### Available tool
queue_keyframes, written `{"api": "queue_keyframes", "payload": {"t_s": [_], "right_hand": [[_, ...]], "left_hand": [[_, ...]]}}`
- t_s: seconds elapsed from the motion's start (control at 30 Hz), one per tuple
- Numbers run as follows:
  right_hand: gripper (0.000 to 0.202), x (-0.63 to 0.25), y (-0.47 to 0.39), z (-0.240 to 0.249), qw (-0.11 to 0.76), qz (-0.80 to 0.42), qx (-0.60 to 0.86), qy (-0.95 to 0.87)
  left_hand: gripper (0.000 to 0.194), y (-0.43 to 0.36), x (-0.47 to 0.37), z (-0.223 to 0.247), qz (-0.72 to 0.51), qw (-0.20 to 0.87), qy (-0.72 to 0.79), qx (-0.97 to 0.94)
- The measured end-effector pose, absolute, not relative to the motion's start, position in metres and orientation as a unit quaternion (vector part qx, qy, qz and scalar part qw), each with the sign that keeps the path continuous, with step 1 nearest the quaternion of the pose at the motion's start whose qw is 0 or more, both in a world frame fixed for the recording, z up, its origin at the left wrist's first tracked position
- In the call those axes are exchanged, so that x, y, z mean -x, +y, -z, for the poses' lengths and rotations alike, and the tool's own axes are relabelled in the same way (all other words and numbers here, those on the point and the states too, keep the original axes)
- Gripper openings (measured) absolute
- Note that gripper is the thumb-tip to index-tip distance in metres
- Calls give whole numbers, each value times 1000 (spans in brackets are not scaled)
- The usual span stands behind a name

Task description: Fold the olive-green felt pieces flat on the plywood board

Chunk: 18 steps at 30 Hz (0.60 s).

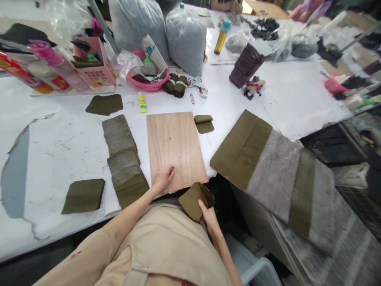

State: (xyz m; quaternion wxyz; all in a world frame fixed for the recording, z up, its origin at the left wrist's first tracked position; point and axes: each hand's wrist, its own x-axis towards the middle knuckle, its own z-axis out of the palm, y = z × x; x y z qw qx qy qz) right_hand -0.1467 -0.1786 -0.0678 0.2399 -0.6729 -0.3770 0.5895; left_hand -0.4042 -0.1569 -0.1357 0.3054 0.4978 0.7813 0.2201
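A pale wooden board point(178, 147) lies on the white table in front of the body. On its lower left part rests my left hand point(163, 177), its fingers curled in; whatever they may hold is too small to make out. Off the table's front edge, my right hand point(207, 214) grips olive fabric pieces point(192, 200), thumb on top. Left of the board are overlapping rows of olive pieces point(127, 178). A folded olive piece point(204, 124) sits by the board's upper right side.
An olive stack point(83, 195) lies at the left. Behind are a yellow tube point(142, 102), a pink basket point(149, 85) and stuffed bags point(187, 41). Fabric strips point(244, 147) cover a slanted surface at the right, near a clear plastic bin point(256, 272).
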Motion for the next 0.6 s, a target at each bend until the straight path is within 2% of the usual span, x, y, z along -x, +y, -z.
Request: {"api": "queue_keyframes", "payload": {"t_s": [0.1,0.17,0.23,0.33,0.43,0.6], "right_hand": [[56,145,-176,72,243,-642,654,-319],[65,150,-171,71,294,-648,632,-305],[67,160,-167,69,336,-634,616,-323],[65,180,-166,68,356,-617,607,-353],[58,198,-168,70,342,-616,603,-374],[45,211,-167,76,269,-634,609,-393]], "left_hand": [[21,-152,405,126,-293,397,759,-425],[35,-153,403,116,-358,518,701,-335],[49,-160,398,103,-394,652,601,-239],[53,-176,384,88,-388,799,432,-158],[57,-187,368,81,-414,837,350,-80],[51,-182,358,80,-470,797,379,17]]}}
